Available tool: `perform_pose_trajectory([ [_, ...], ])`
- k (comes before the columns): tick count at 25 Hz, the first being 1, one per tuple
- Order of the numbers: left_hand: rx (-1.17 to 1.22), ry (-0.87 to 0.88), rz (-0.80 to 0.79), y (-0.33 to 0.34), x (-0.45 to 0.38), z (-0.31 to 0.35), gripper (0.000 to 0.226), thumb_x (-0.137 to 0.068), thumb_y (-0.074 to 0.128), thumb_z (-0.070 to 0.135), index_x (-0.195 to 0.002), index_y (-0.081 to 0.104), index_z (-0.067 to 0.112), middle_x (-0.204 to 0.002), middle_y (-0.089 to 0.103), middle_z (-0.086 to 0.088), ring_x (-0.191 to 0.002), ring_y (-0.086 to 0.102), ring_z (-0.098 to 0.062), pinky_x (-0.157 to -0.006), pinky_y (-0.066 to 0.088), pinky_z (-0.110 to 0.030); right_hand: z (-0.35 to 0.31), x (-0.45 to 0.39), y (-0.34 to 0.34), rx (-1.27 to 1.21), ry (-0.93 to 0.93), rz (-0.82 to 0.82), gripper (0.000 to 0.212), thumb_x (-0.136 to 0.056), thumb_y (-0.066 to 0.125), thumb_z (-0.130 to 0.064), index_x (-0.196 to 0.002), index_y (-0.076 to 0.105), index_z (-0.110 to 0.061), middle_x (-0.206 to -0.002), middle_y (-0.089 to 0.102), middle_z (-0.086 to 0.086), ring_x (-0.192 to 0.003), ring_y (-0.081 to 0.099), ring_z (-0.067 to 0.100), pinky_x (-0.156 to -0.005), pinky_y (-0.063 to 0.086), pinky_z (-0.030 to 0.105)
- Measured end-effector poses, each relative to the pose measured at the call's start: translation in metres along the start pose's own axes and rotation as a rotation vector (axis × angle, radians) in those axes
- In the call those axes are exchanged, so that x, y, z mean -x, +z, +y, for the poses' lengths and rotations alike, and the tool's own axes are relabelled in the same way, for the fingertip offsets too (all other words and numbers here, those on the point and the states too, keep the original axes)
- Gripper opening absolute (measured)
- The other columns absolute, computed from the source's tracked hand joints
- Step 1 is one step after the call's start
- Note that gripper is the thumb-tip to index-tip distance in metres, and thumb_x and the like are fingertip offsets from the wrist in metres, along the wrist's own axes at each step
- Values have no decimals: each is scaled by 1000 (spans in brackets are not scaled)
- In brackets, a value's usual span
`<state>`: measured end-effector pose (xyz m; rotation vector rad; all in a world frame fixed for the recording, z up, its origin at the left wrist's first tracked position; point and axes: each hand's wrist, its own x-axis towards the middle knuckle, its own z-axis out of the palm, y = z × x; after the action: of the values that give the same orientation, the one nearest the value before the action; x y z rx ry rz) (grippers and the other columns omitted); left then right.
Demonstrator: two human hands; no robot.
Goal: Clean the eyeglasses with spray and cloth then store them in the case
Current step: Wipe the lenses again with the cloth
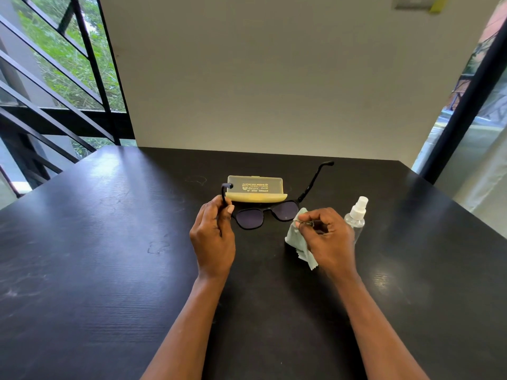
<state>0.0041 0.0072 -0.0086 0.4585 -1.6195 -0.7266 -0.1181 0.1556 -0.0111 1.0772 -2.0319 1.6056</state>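
Dark glasses held up in front of their yellow case, cloth at the ready.

The left hand point(212, 237) is closed around one temple arm of the black-framed, dark-lensed eyeglasses point(267, 215), which hover just in front of the pale yellow plastic case point(256, 189) lying open on the black wood-grain surface point(96, 242). To the case's front right, the right hand point(326, 237) pinches a pale green cleaning cloth point(297, 242) beside the nearer lens. A clear spray bottle with a white nozzle point(356, 215) stands right of the case.

Black table point(109, 242), pale wall point(260, 78), windows point(68, 56)
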Motion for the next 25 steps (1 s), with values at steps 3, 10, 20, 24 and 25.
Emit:
perform_pose_trajectory([
  [3,-6,-5,10,-1,-1,0,13,-87,59,5,-99,65,1,-91,67,-12,-80,62,-17,-71,46,-9,-4,0,-4,-242,193,-43,33,-77,71,-7,-76,65,-40,-82,69,-9,-79,66,7,-69,51,18],
  [10,4,-29,15,0,0,0,14,-88,59,7,-99,65,1,-91,67,-12,-79,64,-19,-69,51,-27,-17,9,2,-214,273,-373,19,-78,69,-19,-79,62,-37,-78,68,-14,-64,59,-4,-63,47,17],
  [20,49,-97,-19,1,2,-5,15,-87,60,10,-99,65,4,-92,67,-11,-80,64,-20,-68,56,-34,-14,7,8,-134,344,-1,20,-83,64,-35,-72,48,-32,-62,53,-8,-52,46,0,-51,42,20],
  [24,93,-169,-72,1,2,-7,12,-88,59,11,-99,65,11,-90,68,-9,-77,65,-20,-68,58,-42,1,0,4,-125,359,50,36,-88,58,-28,-123,49,-21,-104,58,7,-90,59,13,-75,53,33],
  [25,108,-182,-87,1,2,-7,12,-88,60,11,-99,65,12,-90,68,-9,-78,65,-20,-69,58,-42,4,0,4,-162,363,18,43,-89,57,-29,-129,46,-20,-109,58,7,-95,60,15,-79,53,35],
])
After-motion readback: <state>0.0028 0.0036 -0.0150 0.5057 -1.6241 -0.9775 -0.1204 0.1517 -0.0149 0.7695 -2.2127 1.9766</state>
